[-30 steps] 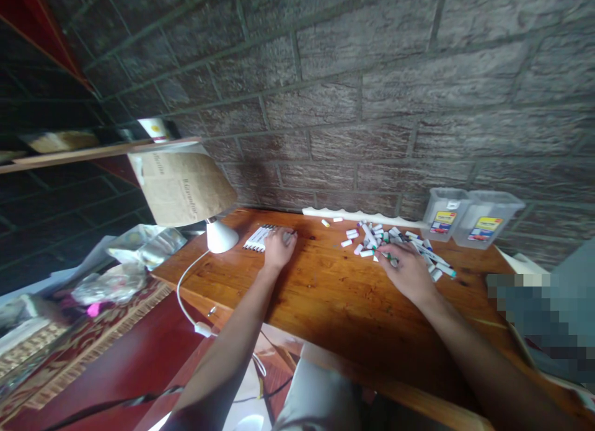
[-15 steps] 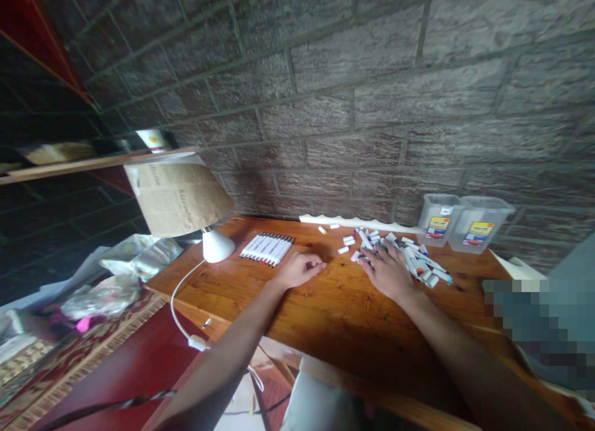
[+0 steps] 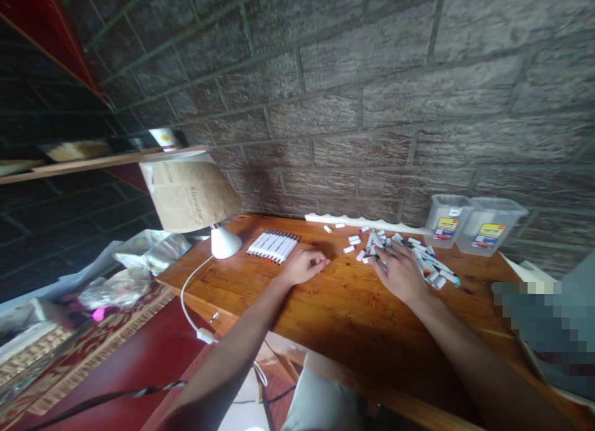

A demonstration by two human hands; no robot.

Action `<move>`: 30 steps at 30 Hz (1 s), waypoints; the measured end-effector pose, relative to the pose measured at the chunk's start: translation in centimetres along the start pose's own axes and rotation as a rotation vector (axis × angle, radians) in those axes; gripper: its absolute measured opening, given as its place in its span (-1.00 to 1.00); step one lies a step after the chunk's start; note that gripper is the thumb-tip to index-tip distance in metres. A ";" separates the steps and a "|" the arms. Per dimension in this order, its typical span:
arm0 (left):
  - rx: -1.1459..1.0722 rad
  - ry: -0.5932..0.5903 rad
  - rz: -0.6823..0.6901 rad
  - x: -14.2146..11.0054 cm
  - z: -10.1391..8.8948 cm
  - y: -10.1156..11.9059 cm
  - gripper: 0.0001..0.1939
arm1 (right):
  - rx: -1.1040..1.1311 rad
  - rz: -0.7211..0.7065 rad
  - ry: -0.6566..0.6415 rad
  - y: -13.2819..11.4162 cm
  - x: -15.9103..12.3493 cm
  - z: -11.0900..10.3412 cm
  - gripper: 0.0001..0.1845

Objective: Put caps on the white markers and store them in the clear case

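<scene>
My left hand (image 3: pixel 304 267) rests on the wooden table (image 3: pixel 334 307), its fingers loosely curled in and nothing visible in them. Just beyond it lies a neat row of white markers (image 3: pixel 273 246) with dark ends, side by side. My right hand (image 3: pixel 400 273) reaches over a loose heap of white markers (image 3: pixel 431 257) with coloured ends. Its fingers are spread, palm down, and hide part of the heap. Near the fingertips is a marker with a green end (image 3: pixel 370 258); whether I touch it is hard to tell. Several loose caps (image 3: pixel 354 240) lie left of the heap.
A lamp (image 3: pixel 225 242) with a brown paper shade stands at the table's left. Two clear plastic containers (image 3: pixel 488 235) stand at the back right, by the brick wall (image 3: pixel 334 146). A white wavy strip (image 3: pixel 367 222) runs along the back edge. Plastic bags (image 3: pixel 116 288) lie left.
The view has shifted slightly, moving the scene to the right. My right hand has moved a little over the heap, and a green-ended marker shows by its fingertips. My left hand stays curled.
</scene>
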State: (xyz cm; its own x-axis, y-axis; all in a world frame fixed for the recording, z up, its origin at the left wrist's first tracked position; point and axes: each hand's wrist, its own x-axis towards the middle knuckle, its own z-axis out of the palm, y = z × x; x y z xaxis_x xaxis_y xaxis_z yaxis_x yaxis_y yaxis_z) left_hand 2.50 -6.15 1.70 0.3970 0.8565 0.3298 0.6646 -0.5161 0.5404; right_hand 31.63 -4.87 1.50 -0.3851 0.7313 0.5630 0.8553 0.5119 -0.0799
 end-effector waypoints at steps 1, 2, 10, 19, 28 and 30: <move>0.005 0.006 0.001 0.0 0.0 0.0 -0.62 | 0.015 -0.007 0.015 -0.2 -0.1 -0.2 -0.54; 0.009 0.016 0.000 0.0 -0.1 0.0 -0.62 | 0.035 -0.019 0.030 -0.6 -0.2 -0.5 -0.53; 0.014 0.072 -0.017 0.1 -0.2 0.0 -0.63 | 0.331 -0.230 -0.037 -4.9 -1.3 -2.6 -0.67; 0.016 0.072 -0.034 0.1 -0.2 -0.3 -0.64 | 0.241 -0.099 0.051 -1.9 -0.4 -1.5 -0.74; 0.027 0.038 -0.046 0.2 0.0 -0.1 -0.64 | -0.071 0.085 -0.078 1.6 2.5 0.5 -0.72; 0.036 0.035 -0.047 0.2 0.0 -0.1 -0.65 | -0.039 0.079 -0.075 1.6 2.4 -0.2 -0.73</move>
State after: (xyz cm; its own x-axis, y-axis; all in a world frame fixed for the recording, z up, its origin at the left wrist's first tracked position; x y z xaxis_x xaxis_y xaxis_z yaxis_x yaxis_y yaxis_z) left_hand 2.51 -5.89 1.72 0.3425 0.8789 0.3320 0.7048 -0.4740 0.5278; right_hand 32.13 -2.37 2.87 -0.3392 0.8015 0.4925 0.8965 0.4340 -0.0888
